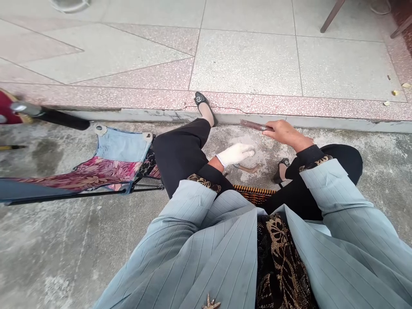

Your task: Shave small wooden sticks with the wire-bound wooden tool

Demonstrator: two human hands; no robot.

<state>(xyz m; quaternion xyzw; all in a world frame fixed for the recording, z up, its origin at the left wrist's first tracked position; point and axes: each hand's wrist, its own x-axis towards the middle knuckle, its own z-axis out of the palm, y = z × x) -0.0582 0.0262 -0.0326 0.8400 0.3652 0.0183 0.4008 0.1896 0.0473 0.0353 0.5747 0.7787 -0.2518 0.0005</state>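
My right hand [285, 132] is bare and closed around the end of a narrow brown tool [255, 125]. The tool looks rusty, with a ringed band near my fingers, and points left over the concrete. My left hand [237, 154] wears a white knitted glove. Its fingers are together and curled; what they hold, if anything, is hidden. Just below the glove is a curved brown stick-like piece [249, 168] with a greyish end, partly covered by the hand. I cannot tell whether the glove touches it.
I sit on a woven orange-and-black seat [254, 194], knees apart. A folding fabric chair [112, 165] stands at my left. Ahead, a low step edge [154, 115] leads to the tiled floor [244, 64]. Furniture legs [333, 15] stand at the far right.
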